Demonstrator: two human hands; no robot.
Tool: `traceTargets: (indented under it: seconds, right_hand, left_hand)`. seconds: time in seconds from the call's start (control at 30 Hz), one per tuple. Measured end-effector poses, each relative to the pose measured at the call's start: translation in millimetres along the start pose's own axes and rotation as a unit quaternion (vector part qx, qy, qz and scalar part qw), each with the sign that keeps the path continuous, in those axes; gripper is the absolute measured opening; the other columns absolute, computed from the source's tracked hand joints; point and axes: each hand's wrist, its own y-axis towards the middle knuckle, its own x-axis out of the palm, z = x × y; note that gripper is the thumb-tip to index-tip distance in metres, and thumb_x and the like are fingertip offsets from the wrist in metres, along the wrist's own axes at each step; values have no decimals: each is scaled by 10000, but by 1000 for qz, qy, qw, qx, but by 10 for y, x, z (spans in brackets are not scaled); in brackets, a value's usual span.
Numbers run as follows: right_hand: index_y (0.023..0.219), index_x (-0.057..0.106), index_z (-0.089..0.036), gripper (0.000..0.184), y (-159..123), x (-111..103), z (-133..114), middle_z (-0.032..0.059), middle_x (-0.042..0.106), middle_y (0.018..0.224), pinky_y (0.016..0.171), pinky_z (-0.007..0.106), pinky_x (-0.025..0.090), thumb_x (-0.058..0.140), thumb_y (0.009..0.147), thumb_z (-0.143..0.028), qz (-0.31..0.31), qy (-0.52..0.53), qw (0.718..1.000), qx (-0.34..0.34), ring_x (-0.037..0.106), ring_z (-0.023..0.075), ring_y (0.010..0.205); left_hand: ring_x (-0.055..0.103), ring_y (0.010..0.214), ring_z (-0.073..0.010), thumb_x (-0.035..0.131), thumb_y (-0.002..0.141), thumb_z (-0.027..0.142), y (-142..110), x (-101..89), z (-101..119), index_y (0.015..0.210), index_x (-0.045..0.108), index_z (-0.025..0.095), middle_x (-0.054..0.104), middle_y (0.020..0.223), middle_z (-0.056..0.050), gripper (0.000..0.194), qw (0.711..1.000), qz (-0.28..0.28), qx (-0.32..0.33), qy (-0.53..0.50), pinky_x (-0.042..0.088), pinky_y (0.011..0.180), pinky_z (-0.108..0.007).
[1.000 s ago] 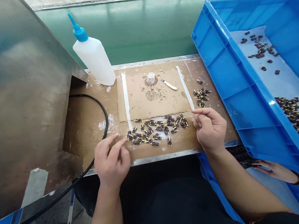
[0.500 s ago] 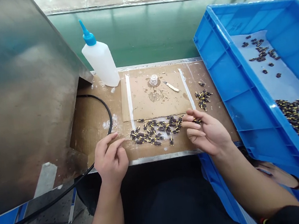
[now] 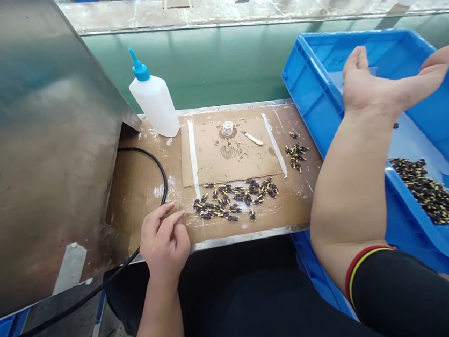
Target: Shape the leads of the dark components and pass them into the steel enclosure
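Note:
My right hand (image 3: 387,85) is raised over the blue crate (image 3: 324,100), palm turned up and fingers and thumb spread apart, with nothing visible in it. Near the front edge of the bench, my left hand (image 3: 163,240) rests with loosely bent fingers stretched toward the parts, holding nothing that I can see. Just right of its fingertips lie many small black-and-yellow parts (image 3: 231,197) in a loose spread. A smaller group of the same parts (image 3: 296,152) sits at the right of the bench. More of these parts (image 3: 433,190) are heaped inside the crate's near end.
On the taped cardboard sheet (image 3: 244,166) are a small clear cup (image 3: 227,128) and a pale-handled knife (image 3: 252,137). A white squeeze bottle (image 3: 156,103) with a blue nozzle stands behind. A black cable (image 3: 159,168) curves beside the metal housing (image 3: 43,140) on the left.
My right hand has moved from above the parts at the bench's front, up and right over the crate, and its fingers have opened. The left hand has barely moved. The view has tilted up slightly.

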Motion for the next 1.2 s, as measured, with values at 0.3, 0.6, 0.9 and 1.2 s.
traceTargets:
  seconds: [0.3,0.6,0.9,1.2]
  right_hand:
    - [1186,670,-221,303,-1626,470,711,80,710,1097,918,428,575,529,990,-404,-82,-323,940,-69,704,229,1036]
    - [1637,276,-199,1000,-2762,284,888,160,119,1713,1234,662,226,676,870,-702,-371,-687,614,-114,66,405,1585]
    - [1666,97,-119,1141,-2900,350,1067,173,88,1713,1278,585,161,718,840,-603,-411,-692,578,-138,40,366,1594]
    - [1657,220,-207,1027,-2919,752,1219,149,256,1681,1225,649,134,697,817,-556,-377,-694,600,-124,195,421,1536]
  left_hand:
    - [647,1151,-283,724,868,193,62,-13,8,1220,691,229,660,1286,-109,356,993,-114,31,-13,510,1050,-462]
    - [303,1518,-424,671,901,596,245,169,252,1589,349,221,232,1672,-211,847,947,-310,64,48,368,1186,-634]
    - [201,1572,-344,412,1056,445,122,625,772,1579,363,155,258,1671,-198,600,936,-348,40,-34,301,1250,-594]
    - [270,1559,-265,447,1056,462,133,654,694,1619,267,308,299,1677,-87,611,900,-237,-174,-321,234,1294,-520]
